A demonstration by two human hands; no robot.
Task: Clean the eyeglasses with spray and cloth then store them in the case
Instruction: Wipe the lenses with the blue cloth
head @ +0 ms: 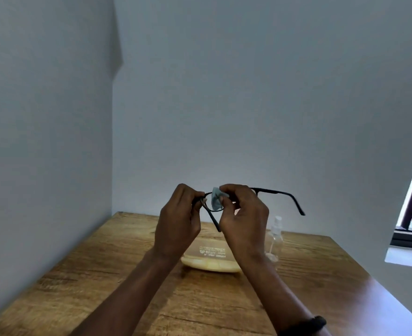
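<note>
While the left hand (178, 219) pinches the thin black eyeglasses (277, 191), the right hand (245, 214) pinches crumpled cloth (215, 201).

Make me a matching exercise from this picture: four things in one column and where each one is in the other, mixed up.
Things: 1 eyeglasses; 2 cloth; 3 spray bottle; 4 case.
Places: A pinched by the right hand against a lens; B lying on the table, between the forearms; C held up by left hand and right hand; D upright on the table, right side.
Pairs: 1-C, 2-A, 3-D, 4-B.
</note>
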